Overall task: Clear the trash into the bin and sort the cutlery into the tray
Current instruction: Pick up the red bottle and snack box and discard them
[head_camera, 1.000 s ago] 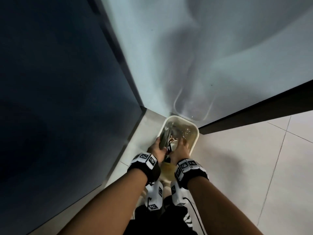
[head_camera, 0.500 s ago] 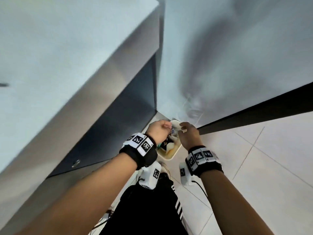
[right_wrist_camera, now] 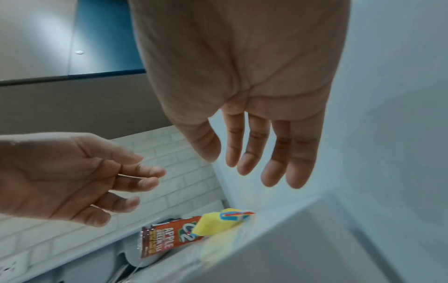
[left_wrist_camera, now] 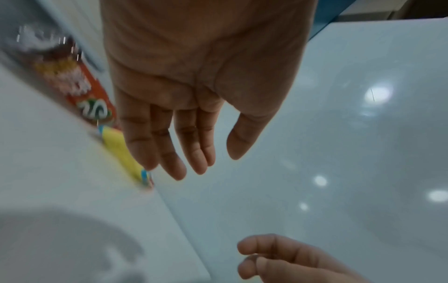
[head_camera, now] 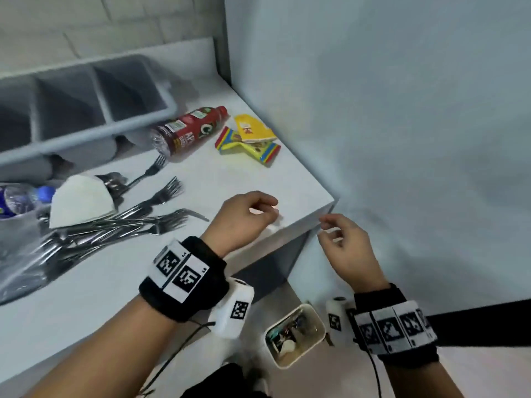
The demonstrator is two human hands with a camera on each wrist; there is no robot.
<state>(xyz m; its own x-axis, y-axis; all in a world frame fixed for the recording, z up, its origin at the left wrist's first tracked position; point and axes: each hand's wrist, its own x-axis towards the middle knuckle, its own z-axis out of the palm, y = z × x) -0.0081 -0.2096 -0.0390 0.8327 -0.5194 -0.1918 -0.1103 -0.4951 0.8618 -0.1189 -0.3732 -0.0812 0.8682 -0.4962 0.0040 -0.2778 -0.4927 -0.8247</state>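
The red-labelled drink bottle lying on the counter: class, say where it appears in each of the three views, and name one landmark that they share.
Head: red-labelled bottle lies upper centre, before the grey tray.
Left wrist: blurred at upper left, left of the fingers.
Right wrist: bottom centre, label showing, behind the wrapper.
Shared landmark: the yellow wrapper beside it.

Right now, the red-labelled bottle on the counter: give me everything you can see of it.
The bottle is clear plastic with a red wrap label reading "C2 Apple Green Tea" in the right wrist view. It lies on its side on the white counter, red cap end toward the wall, clear base toward the forks. It sits just in front of the grey cutlery tray; contact is unclear. The yellow wrappers lie beside it, apart. Neither hand touches it. Contents cannot be told.
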